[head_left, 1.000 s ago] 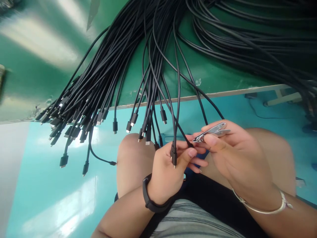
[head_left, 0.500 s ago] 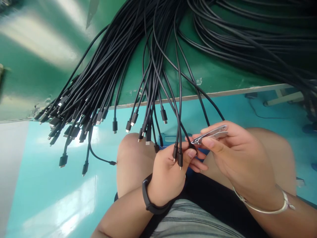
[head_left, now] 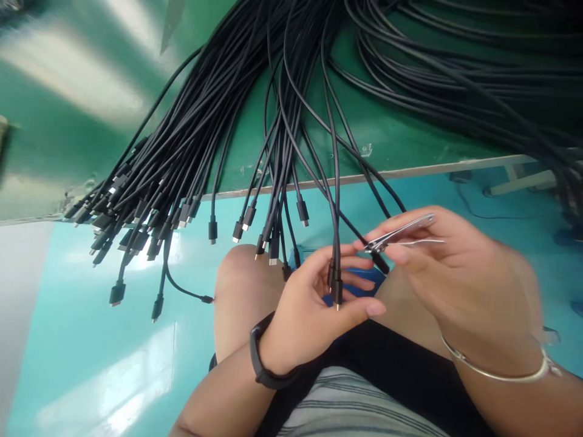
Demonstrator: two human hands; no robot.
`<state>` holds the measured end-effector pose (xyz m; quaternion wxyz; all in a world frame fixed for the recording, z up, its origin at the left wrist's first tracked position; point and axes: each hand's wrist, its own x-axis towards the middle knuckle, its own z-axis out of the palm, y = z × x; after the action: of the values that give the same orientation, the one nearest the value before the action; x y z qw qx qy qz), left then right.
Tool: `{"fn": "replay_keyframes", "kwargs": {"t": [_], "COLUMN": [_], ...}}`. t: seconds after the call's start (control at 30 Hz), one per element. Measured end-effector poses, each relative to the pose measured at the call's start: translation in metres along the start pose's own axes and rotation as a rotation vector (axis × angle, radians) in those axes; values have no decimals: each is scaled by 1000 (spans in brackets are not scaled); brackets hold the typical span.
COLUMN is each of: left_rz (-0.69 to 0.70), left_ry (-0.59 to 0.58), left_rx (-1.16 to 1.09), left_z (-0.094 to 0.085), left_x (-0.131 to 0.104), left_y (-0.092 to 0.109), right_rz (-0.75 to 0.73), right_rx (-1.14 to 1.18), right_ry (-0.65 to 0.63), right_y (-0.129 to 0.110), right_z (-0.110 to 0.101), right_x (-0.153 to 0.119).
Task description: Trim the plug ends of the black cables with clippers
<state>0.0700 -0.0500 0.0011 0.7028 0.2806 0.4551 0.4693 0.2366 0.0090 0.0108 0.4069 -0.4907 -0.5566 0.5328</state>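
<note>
My right hand [head_left: 478, 279] pinches a silver nail clipper [head_left: 407, 232] between thumb and fingers. Right at the clipper's jaws is the black plug [head_left: 380, 263] of one cable; whether the jaws touch it I cannot tell. My left hand [head_left: 300, 315], a dark band on its wrist, has its thumb and fingers spread apart. A pair of cable plugs [head_left: 337, 290] with thin metal tips hangs across its palm, not gripped. More black cables [head_left: 277, 164] dangle over the table edge just left of my hands.
A big bundle of black cables [head_left: 195, 121] lies on the green table [head_left: 104, 121], plugs hanging over its front edge. Further cables [head_left: 446, 85] loop across the right side. Something blue [head_left: 368, 279] is partly visible below my hands, above the turquoise floor [head_left: 100, 352].
My left thumb has lifted off the plug it was pressing, and that hand has opened. The clipper in my right hand has moved right and slightly up, the plug shifting right too.
</note>
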Motion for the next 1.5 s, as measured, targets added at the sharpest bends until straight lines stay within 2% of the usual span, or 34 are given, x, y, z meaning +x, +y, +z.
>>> {"fn": "replay_keyframes", "kwargs": {"t": [0.13,0.27,0.3,0.4,0.5,0.6,0.73,0.83,0.93,1.03,1.1,1.23,1.33,1.5], "left_rz": [-2,-16,-24,-71,-96,-35,83,133,71,-47,-129,-245,-247,-135], "left_ry": [-78,-230,-239,-112,13,107,245,254,172,65,-12,-153,-164,-182], "left_rx": [-121,-251,-261,-230,-178,48,622,788,651,351,136,-156,-184,-167], "left_z": [-4,-8,-8,-5,2,13,33,38,34,28,24,21,19,17], "left_x": [-5,-6,-6,-2,3,6,7,7,8,11,12,13,11,10], "left_y": [3,0,-1,-1,2,8,14,15,16,18,19,18,15,9], "right_rz": [-155,-299,-321,-335,-329,-301,-312,-327,-413,-539,-513,-199,-53,217], "right_rx": [-324,-585,-633,-723,-775,-805,-840,-864,-902,-830,-689,-397,-207,230], "right_ry": [208,399,450,538,559,540,537,564,623,707,664,415,318,126], "right_y": [1,4,4,3,5,8,11,12,15,15,10,-2,-6,-7], "right_z": [-4,-9,-10,-15,-18,-17,-14,-14,-15,-14,-11,-1,2,-1], "right_x": [1,5,6,10,11,10,8,8,8,5,0,-13,-17,-12]}}
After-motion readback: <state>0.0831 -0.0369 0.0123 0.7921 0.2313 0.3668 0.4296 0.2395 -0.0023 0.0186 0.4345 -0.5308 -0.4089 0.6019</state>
